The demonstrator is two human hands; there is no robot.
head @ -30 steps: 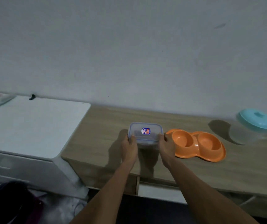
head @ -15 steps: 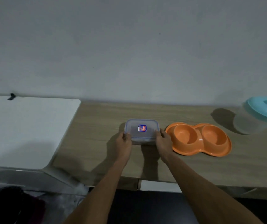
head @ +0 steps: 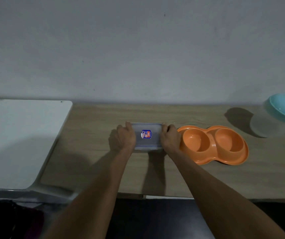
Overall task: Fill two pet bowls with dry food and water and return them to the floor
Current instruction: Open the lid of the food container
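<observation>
The left hand and the right hand are gripping a clear lidded box between them, one at each short end with fingers curling over its far edge, and the box seems to be sitting on the wooden counter. The orange double bowl is lying on the counter just beside the right hand, both cups facing up. A tub with a teal lid is standing further right, and a white top is adjoining the counter on the left.
</observation>
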